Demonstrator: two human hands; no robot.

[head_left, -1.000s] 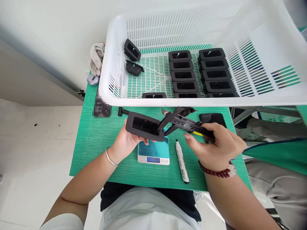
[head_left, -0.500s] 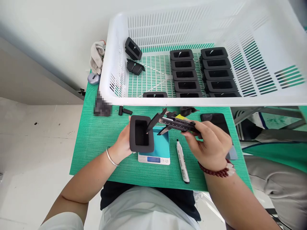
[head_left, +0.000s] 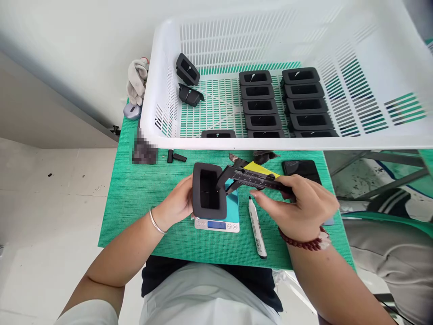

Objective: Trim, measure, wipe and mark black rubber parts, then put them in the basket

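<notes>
Curled fingers of the left hand [head_left: 176, 205] clasp a matte black rectangular part [head_left: 209, 191], rounded at its corners with a deep recess, standing on end above the small scale [head_left: 217, 222]. At 3 o'clock of it, the right hand [head_left: 297, 205] pinches a dark caliper [head_left: 253, 177], thumb beneath and fingers folded over the beam, its tips touching the recess edge. Half a second ago the part sat further toward 9 o'clock. A white slotted basket [head_left: 355, 135] at 12 o'clock holds matching parts on the woven green mat [head_left: 135, 198].
</notes>
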